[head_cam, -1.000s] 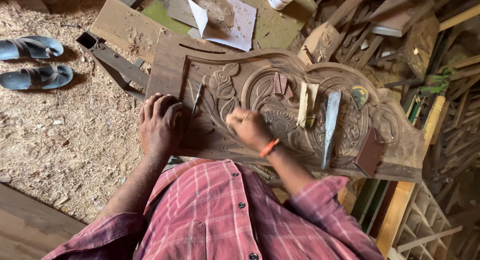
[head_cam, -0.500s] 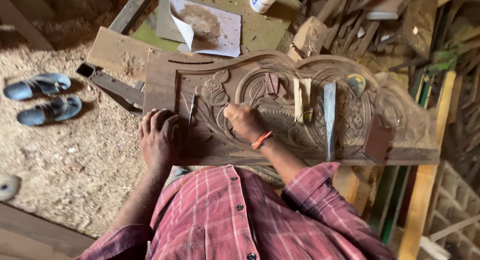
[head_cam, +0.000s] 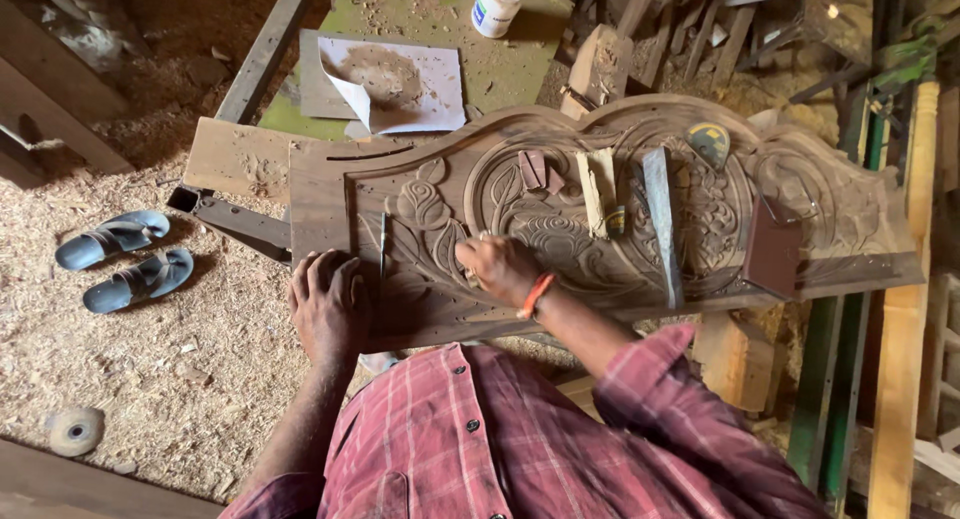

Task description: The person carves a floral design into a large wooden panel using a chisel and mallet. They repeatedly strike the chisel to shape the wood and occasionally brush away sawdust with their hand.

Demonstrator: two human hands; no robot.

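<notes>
A long carved wooden panel with flower and scroll relief lies across supports in front of me. My left hand rests flat on its near left edge and holds nothing. A thin metal tool lies on the panel just beyond those fingers. My right hand, with an orange band at the wrist, has its fingers curled and pressed onto the leaf carving. It seems to grip a small folded scrap of sandpaper, mostly hidden under the fingers.
On the panel lie a pale wood block, a flat metal bar, a tape measure and brown sandpaper sheets. Beyond are a paper with sawdust and a white bottle. Blue sandals lie on the sawdust floor at left.
My right hand has shifted slightly over the leaf carving while staying pressed on it. My left hand stays on the panel edge. The view has drifted a little.
</notes>
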